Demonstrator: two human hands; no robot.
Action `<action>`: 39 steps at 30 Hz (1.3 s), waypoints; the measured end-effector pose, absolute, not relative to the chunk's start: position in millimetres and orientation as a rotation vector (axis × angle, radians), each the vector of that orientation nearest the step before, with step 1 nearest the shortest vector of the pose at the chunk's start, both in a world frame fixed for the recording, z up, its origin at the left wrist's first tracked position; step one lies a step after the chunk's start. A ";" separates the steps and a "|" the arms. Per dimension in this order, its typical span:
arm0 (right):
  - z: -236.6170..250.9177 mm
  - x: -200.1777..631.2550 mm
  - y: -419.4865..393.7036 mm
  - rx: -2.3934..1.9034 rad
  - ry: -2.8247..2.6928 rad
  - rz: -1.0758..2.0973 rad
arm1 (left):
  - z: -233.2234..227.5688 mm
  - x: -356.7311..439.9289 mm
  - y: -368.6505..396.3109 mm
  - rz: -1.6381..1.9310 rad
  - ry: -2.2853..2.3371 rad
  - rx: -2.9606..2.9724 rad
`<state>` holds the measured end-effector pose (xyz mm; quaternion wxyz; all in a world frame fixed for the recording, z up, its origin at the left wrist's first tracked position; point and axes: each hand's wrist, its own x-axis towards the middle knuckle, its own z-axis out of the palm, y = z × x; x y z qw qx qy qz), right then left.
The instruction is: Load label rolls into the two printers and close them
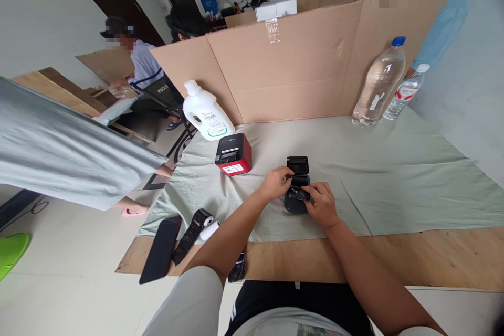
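A small black portable printer (296, 206) lies on the cloth in front of me, its lid (297, 165) flipped up on the far side. Bent fingers of my left hand (276, 184) touch the left edge of its roll compartment; the fingertips are partly hidden. From the right, my right hand (322, 206) pinches a shiny black strip (301, 193) that lies across the front of the compartment. A dark roll-like shape shows between the two hands, too small to make out. Left of them stands a red and black box-shaped printer (233, 154).
A black phone (160, 250), a black strip roll (193, 235) and white paper rolls (210, 230) lie at the table's left front. Behind stand a white jug (207, 113), two water bottles (380, 84) and a cardboard partition (291, 68). Other people are beyond and at left.
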<state>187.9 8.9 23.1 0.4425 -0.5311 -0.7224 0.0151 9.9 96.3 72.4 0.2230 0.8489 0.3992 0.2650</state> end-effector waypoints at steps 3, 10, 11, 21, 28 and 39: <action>22.8 188.1 9.2 -1.306 -1.800 0.032 | 70.9 6.7 95.1 0.760 1.051 2.344; 21.4 187.1 10.3 -1.253 -1.795 0.038 | 68.3 8.3 93.5 0.727 1.042 2.409; 21.3 187.0 10.4 -1.254 -1.791 0.037 | 67.6 9.2 93.6 0.701 1.072 2.426; 24.8 184.7 8.7 -1.222 -1.800 0.009 | 59.9 13.4 88.5 0.618 1.038 2.640; 33.4 183.5 4.8 -1.180 -1.878 0.028 | 53.7 12.0 89.0 0.743 1.012 2.495; 34.4 187.5 4.2 -1.159 -1.890 0.121 | 52.0 10.7 107.0 1.066 1.056 1.987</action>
